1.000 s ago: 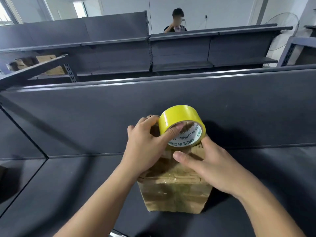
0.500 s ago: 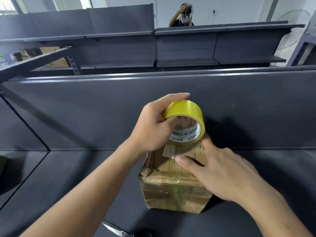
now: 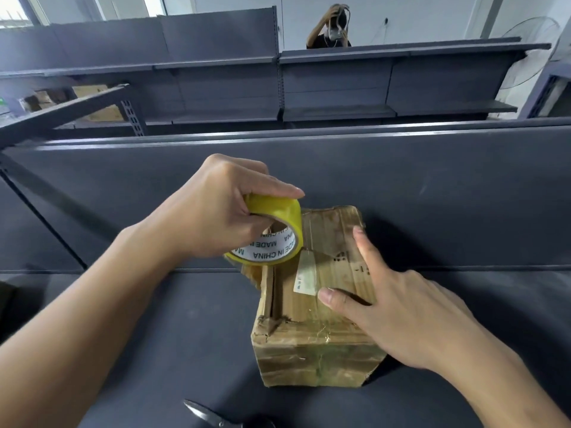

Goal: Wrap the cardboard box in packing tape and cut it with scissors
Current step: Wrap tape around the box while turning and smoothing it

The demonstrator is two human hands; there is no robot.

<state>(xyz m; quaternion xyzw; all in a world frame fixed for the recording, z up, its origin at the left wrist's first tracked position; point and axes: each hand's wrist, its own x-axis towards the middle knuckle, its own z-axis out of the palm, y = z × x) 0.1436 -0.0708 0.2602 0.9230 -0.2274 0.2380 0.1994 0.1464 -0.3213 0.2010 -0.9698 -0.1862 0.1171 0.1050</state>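
A worn cardboard box [image 3: 312,344], shiny with old clear tape, stands on the dark shelf surface [image 3: 185,335]. My left hand [image 3: 213,214] grips a yellow roll of packing tape [image 3: 272,239] at the box's far left top corner, thumb through the core. My right hand [image 3: 398,310] rests flat on the box's top, fingers straight and spread. The scissors [image 3: 213,417] lie at the bottom edge of the view, only the blades showing.
A dark back panel [image 3: 401,186] rises right behind the box. Beyond it stand grey shelving units [image 3: 340,81], with a person [image 3: 333,29] at the far side. Cardboard boxes [image 3: 99,106] sit on a shelf at far left.
My left hand has carried the tape roll left and down, off the box's top middle to its far left corner. My right hand has flattened on the top. The scissors have come into view.
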